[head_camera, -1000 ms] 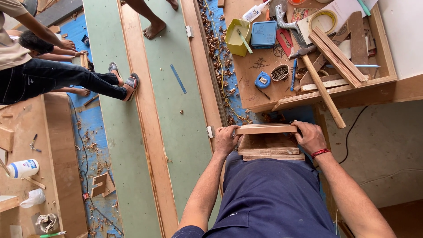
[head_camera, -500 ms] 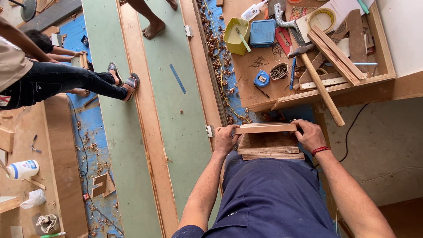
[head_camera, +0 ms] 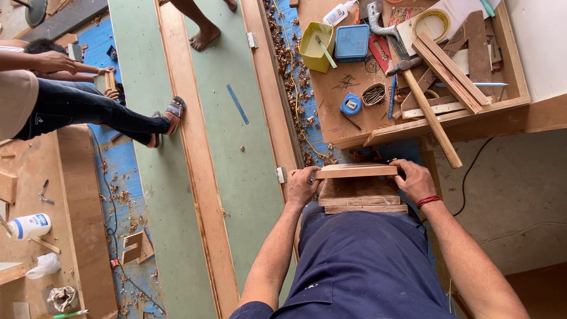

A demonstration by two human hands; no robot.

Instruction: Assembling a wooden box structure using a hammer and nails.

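A flat wooden board (head_camera: 355, 171) lies across a stack of wooden pieces (head_camera: 360, 198) held against my body. My left hand (head_camera: 303, 185) grips the board's left end, and my right hand (head_camera: 413, 179), with a red band at the wrist, grips its right end. I wear a dark blue shirt (head_camera: 360, 266). Just beyond the board is the edge of a wooden workbench (head_camera: 354, 127).
The workbench holds a hammer (head_camera: 407, 71), a blue tape measure (head_camera: 351, 105), a yellow tub (head_camera: 316, 46), a blue box (head_camera: 352, 41) and wood offcuts (head_camera: 449, 65). Green door panels (head_camera: 248, 147) lie on the blue floor with shavings. Another person's legs (head_camera: 106, 115) and a bare foot (head_camera: 204, 36) are to the left.
Both hands keep hold of the board's ends; its position barely differs. The person at the left has shifted slightly.
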